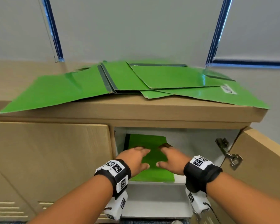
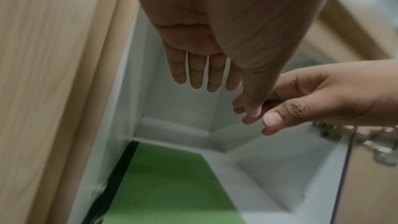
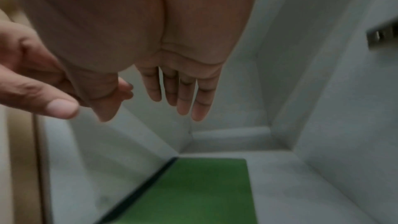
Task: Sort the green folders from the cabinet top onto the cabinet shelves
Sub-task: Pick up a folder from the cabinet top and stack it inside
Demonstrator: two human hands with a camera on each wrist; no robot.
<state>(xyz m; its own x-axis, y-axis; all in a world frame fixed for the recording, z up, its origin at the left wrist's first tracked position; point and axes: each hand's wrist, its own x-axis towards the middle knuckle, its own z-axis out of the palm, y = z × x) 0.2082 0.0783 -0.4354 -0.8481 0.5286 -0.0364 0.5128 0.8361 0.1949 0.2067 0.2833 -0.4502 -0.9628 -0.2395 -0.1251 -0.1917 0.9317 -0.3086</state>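
Hands, left hand (image 1: 137,159) and right hand (image 1: 170,159), hover open and seemingly just above the green folder (image 1: 149,159) lying flat on the shelf (image 1: 152,187), while more folders (image 1: 176,78) wait at 12 o'clock on the cabinet top (image 1: 136,109).

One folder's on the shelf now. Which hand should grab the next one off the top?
Probably the right hand. Both hands are open above the shelved folder, but the closed folders lie on the right of the cabinet top; the left hand faces the splayed-open folder.
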